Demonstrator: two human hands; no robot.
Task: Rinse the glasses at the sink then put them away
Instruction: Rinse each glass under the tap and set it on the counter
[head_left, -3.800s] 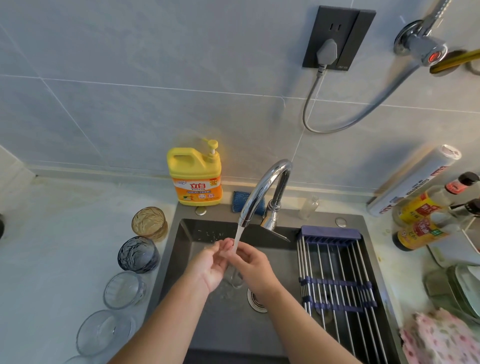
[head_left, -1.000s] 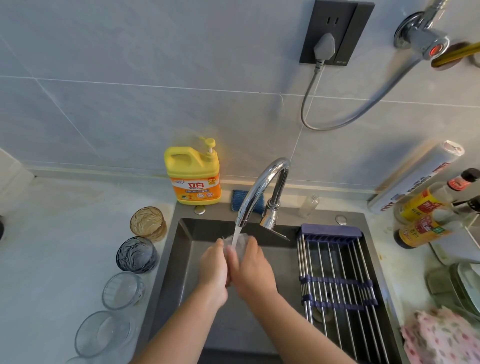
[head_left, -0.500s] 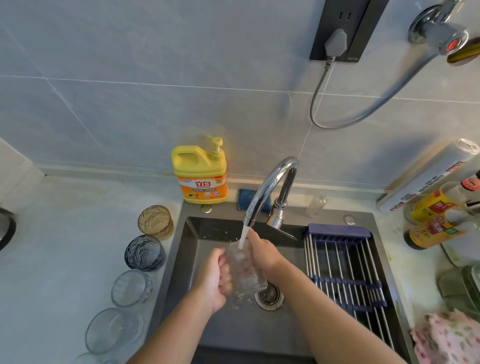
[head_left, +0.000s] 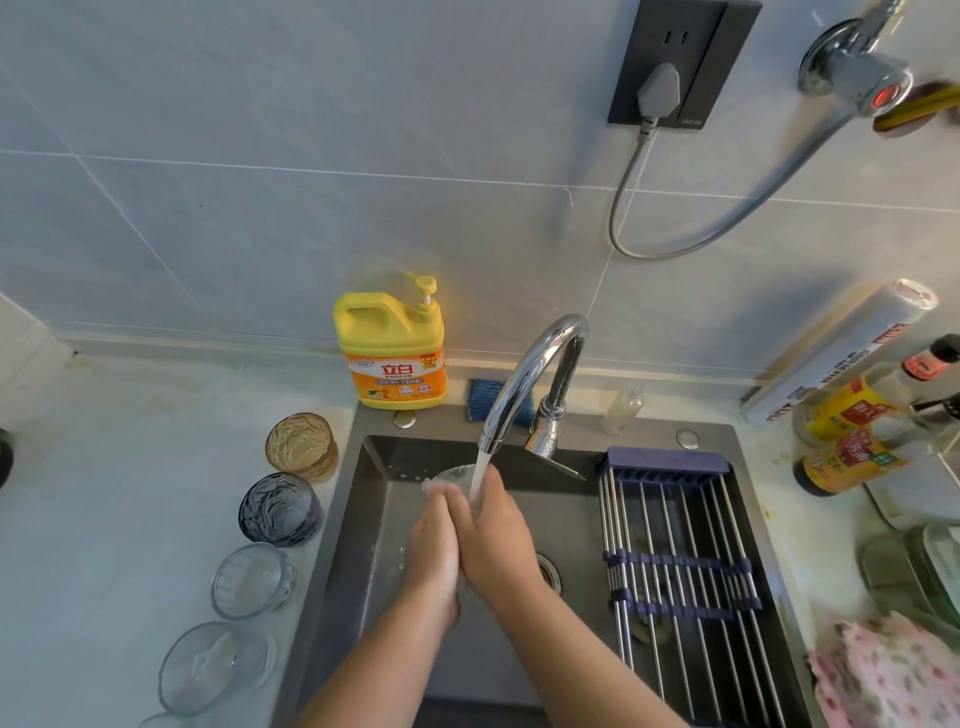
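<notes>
Both my hands are over the dark sink, wrapped around a clear glass whose rim alone shows above my fingers. My left hand grips its left side and my right hand its right side. Water runs from the chrome tap onto the glass and my right hand. Left of the sink a row of glasses stands on the counter: an amber glass, a dark blue glass, a small clear glass and a larger clear glass.
A blue-and-steel roll-up drying rack covers the sink's right half. A yellow detergent bottle and a blue sponge sit behind the sink. Sauce bottles, a foil roll and a pink cloth crowd the right counter.
Half a second ago the glass was held lower and tilted, its body visible under the stream. Now my hands are pressed together around it, higher, hiding all but the rim.
</notes>
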